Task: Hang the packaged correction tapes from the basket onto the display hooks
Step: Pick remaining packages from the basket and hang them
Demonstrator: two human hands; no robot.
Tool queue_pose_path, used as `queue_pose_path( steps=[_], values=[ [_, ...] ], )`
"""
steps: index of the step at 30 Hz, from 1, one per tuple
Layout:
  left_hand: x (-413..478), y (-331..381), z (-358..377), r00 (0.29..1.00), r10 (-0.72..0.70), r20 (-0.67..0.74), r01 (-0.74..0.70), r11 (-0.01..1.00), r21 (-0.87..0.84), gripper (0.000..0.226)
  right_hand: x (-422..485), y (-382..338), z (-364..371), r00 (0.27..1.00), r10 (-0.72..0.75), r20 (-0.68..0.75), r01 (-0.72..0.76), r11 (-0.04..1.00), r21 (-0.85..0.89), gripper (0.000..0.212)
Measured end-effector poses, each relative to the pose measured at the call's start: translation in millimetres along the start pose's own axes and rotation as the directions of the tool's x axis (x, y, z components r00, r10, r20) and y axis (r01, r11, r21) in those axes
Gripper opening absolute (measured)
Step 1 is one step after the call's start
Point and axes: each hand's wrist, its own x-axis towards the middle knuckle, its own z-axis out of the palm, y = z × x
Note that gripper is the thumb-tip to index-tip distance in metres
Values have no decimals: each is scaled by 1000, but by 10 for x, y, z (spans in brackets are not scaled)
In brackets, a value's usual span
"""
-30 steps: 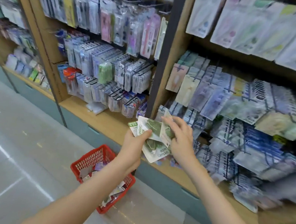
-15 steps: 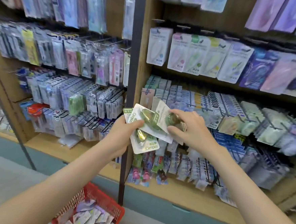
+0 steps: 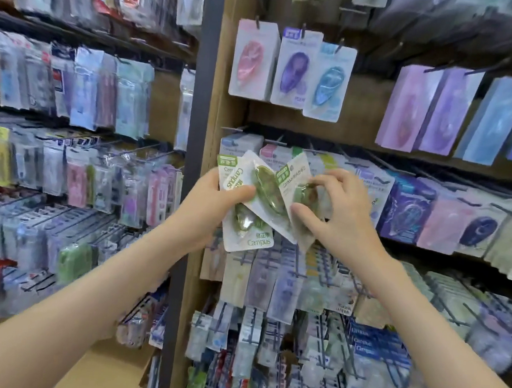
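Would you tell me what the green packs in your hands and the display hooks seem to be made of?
The green packs: seemingly matte white printed card backing with a clear, glossy plastic blister over the green tape; highlights glint on the bubble. The display hooks: probably thin dark metal wire, judging by the slim, straight rods, though blur leaves the finish open.

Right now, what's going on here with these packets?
A person stands at a shop display wall. The left hand holds a fan of green correction tape packets, and the right hand pinches the rightmost packet of that fan. None of them is hung yet; they are held in front of rows of hanging packets.
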Motion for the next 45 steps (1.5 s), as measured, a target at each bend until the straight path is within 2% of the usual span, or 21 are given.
queue_pose_path(
  steps=[3,5,8,11,15,21,26,35,40,45],
  values=[
    [349,146,157,996,90,-1,-90,996,24,24,339,164,-100,999,14,-34,-7,981,193,35],
    [557,253,234,992,130,-5,-129,989,66,27,547,282,-177,995,-30,-92,51,971,235,37],
    [787,387,304,982,186,-24,-182,978,103,29,805,460,-268,982,-134,-132,151,980,129,54],
    [956,531,334,963,269,-27,-264,957,123,26,1059,589,-327,975,-178,-135,188,980,62,54],
    [1196,750,354,946,325,9,-323,940,108,27,1315,727,-414,962,-156,-223,163,987,12,52],
    [1601,986,505,922,379,77,-385,920,80,28,1617,958,-708,888,-76,-454,34,994,-101,52],
    [1822,980,632,913,398,90,-405,909,94,34,1824,1100,-737,951,13,-308,-74,980,-186,52],
    [1932,873,640,874,480,75,-480,832,278,35,1908,1144,-783,967,27,-255,-81,976,-203,53],
    [1905,859,708,813,577,78,-556,730,396,35,1942,1229,-645,959,-113,-259,-8,906,-424,59],
    [1885,864,726,772,631,76,-600,683,416,33,2209,1349,-492,982,62,-176,-134,892,-432,56]
  ],
)
